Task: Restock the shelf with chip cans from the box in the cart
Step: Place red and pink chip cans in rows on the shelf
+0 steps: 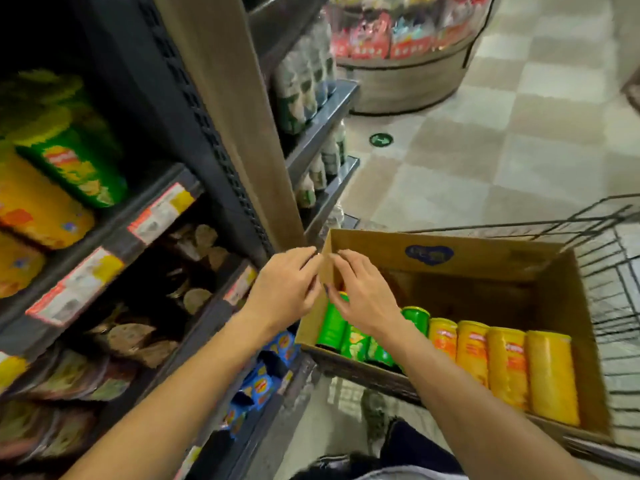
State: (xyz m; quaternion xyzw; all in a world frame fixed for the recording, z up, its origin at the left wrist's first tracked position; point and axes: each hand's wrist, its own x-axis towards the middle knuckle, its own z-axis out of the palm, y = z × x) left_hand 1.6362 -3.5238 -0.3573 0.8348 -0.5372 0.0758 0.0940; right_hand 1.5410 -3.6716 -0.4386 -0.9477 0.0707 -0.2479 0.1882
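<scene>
Two hands at the box corner: my left hand pinches its cardboard edge, my right hand grips a green can.

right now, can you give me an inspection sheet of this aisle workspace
surface: dark shelf at left, part stocked with chip bags, price tags on its edges
job's things: green chip cans and yellow chip cans lie in a row in the open cardboard box, which sits in the wire cart
clutter: blue snack packs on a lower shelf
hands: left hand and right hand meet at the box's near-left corner; grip blurred
cables: nothing seen
surroundings: checkered floor, round display bin
</scene>
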